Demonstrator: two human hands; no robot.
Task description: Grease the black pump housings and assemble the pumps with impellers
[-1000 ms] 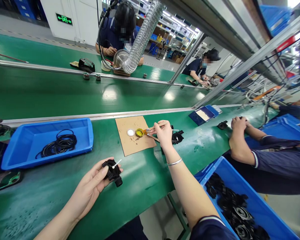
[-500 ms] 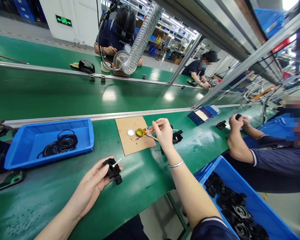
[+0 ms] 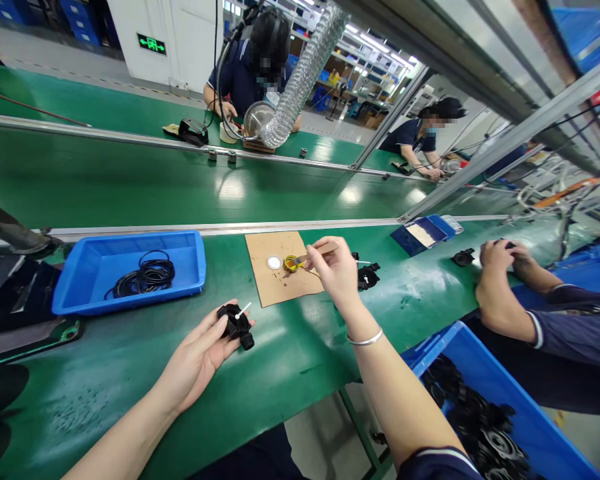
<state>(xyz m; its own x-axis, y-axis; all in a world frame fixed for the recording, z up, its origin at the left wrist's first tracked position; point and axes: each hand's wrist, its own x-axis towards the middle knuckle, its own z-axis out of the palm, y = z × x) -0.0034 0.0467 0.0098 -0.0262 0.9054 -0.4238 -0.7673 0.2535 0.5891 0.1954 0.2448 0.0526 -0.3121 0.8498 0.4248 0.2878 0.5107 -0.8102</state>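
My left hand is closed on a black plastic housing, holding it just above the green bench. A thin white pin sticks up at a slant from the housing's round opening. In my right hand is a wooden-handled brush, pinched between thumb and fingers. The brush's tip is at a small pot of yellow grease-like stuff; whether it touches the contents is hard to see. The pot and a round white disc lie on a stained cardboard sheet. Another black housing sits beyond my right hand.
At left, a blue tray holds black rubber rings. A blue bin of black parts stands at lower right. A small blue box lies near the rail. A co-worker's hands work at right; two people sit across.
The view has turned left, so the scene sits further right. The brush tip has come closer in over the yellow pot. My left hand still holds the housing.
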